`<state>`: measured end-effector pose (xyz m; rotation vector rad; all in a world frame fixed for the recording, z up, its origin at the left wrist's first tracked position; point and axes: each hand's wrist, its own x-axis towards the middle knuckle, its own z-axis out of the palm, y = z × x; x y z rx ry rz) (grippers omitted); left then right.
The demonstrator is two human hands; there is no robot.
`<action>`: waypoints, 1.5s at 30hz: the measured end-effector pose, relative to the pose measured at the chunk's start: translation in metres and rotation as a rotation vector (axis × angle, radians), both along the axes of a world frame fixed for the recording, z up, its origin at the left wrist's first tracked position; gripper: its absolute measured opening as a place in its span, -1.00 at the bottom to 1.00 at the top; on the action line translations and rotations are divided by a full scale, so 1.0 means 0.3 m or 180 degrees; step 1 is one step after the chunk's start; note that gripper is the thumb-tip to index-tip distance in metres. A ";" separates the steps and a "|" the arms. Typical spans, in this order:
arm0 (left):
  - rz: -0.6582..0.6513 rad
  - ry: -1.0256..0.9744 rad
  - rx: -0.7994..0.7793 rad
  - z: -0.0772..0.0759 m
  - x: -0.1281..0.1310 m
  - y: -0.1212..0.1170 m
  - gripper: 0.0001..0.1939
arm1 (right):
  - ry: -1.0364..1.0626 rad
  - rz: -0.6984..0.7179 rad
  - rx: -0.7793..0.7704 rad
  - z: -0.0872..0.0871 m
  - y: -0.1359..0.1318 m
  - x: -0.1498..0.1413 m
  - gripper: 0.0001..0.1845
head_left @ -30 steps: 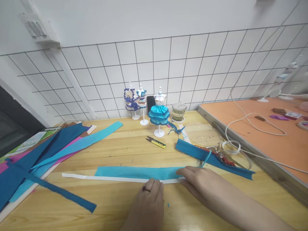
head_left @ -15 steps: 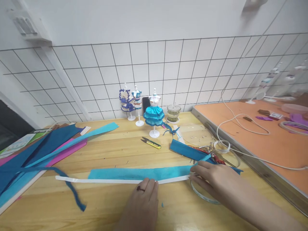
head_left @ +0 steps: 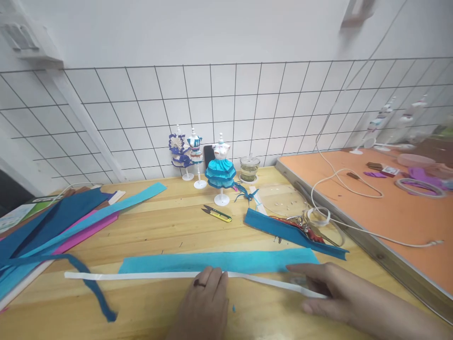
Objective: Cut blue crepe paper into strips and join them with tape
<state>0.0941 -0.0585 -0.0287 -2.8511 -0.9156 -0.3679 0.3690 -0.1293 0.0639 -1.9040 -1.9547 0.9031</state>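
Note:
A light-blue strip of fabric or crepe paper (head_left: 212, 259) lies flat across the front of the table. A length of white tape (head_left: 134, 276) runs along its near edge, its left end sticking out past the strip. My left hand (head_left: 205, 302), a dark ring on one finger, presses the tape down near the middle with fingers together. Towards my right hand (head_left: 339, 293) the tape slants away from the strip and passes between thumb and fingers. That hand is partly curled around the tape, and its roll is mostly hidden there.
Dress forms stand at the back, one in a blue tiered skirt (head_left: 221, 174). Yellow thread snips (head_left: 217, 215), a lidded glass jar (head_left: 249, 169) and a dark-blue strip (head_left: 279, 227) are nearby. Coloured sheets (head_left: 63, 217) pile up left; an orange table (head_left: 396, 212) adjoins right.
My right hand has pulled back towards me and lifted the tape's right part off the blue strip's edge. My left hand keeps pressing the tape. The view has shifted slightly.

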 end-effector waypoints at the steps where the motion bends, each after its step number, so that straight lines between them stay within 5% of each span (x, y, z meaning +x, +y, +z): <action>1: -0.0028 -0.0029 -0.0011 0.007 0.001 0.001 -0.64 | -0.0022 0.0055 0.0085 0.000 -0.004 0.008 -0.69; 13: 0.0379 -0.0051 -0.1457 0.175 0.086 0.077 -0.78 | -0.0902 0.0248 0.0853 -0.003 0.016 -0.016 -0.67; 25: 0.0238 -0.0198 -0.2288 0.186 0.169 0.140 -0.84 | -0.2683 0.0327 0.0466 -0.071 0.078 -0.037 -0.80; 36: 0.0391 -0.0077 -0.2406 0.234 0.212 0.146 -0.84 | -0.2826 0.0134 0.0265 -0.076 0.101 -0.058 -0.77; 45: 0.0379 -0.0180 -0.2452 0.215 0.213 0.156 -0.84 | -0.2660 0.0201 0.0290 -0.073 0.129 -0.033 -0.80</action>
